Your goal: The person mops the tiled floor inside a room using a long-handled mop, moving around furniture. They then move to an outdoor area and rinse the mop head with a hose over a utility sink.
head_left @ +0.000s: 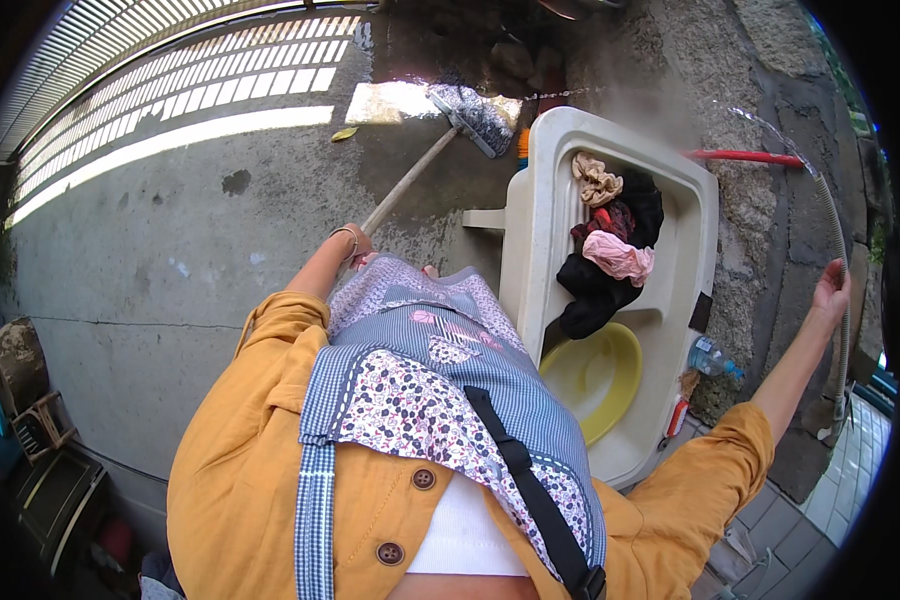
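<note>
My left hand (pixel 360 242), with a bracelet at the wrist, is closed round the pale wooden handle of a floor brush (pixel 410 178). The brush's wide grey head (pixel 480 122) rests on the wet concrete, out ahead and to the left of the sink. Far to the right, my right hand (pixel 832 290) is closed on a grey ribbed hose (pixel 838 225). From the hose's upper end a thin jet of water (pixel 760 120) arcs leftward, and blurred spray hangs above the sink's far end.
A cream laundry sink (pixel 518 240) holds black, red, tan and pink clothes (pixel 618 258) and a yellow basin (pixel 620 400). Beside it are a plastic bottle (pixel 710 357) and a rough stone ledge (pixel 745 270). A red tube (pixel 748 157) lies beyond. A leaf (pixel 344 134) lies on the floor.
</note>
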A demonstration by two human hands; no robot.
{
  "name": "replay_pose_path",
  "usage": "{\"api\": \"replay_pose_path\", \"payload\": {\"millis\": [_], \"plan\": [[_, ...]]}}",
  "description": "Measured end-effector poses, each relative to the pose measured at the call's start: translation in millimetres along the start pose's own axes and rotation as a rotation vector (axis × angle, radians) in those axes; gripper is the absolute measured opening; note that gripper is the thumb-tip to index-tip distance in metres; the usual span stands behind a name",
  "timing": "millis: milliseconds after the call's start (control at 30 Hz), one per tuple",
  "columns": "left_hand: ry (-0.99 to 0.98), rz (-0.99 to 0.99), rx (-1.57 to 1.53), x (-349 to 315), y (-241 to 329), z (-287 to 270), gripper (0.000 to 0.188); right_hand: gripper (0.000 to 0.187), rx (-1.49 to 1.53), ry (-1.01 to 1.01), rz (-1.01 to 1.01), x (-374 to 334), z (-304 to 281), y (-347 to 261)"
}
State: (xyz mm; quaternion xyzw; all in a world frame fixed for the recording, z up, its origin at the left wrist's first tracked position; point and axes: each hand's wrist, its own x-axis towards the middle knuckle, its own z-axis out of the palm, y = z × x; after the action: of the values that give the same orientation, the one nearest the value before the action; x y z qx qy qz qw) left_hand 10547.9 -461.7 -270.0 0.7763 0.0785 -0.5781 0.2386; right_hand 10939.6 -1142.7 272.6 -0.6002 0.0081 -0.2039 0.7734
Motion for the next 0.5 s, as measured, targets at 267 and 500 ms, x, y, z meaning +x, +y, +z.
{"api": "replay_pose_path", "payload": {"millis": [267, 500], "plan": [[0.017, -0.031, -0.011, 1.3, 0.8, 0.4, 0.013, 0.015, 0.009, -0.015, 0.000, 7.2, -2.4, -6.6], [0.040, -0.020, -0.246, -17.0, 8.2, -7.3, 0.008, 0.015, 0.007, 0.011, 0.002, -2.6, 2.5, 3.0]]}}
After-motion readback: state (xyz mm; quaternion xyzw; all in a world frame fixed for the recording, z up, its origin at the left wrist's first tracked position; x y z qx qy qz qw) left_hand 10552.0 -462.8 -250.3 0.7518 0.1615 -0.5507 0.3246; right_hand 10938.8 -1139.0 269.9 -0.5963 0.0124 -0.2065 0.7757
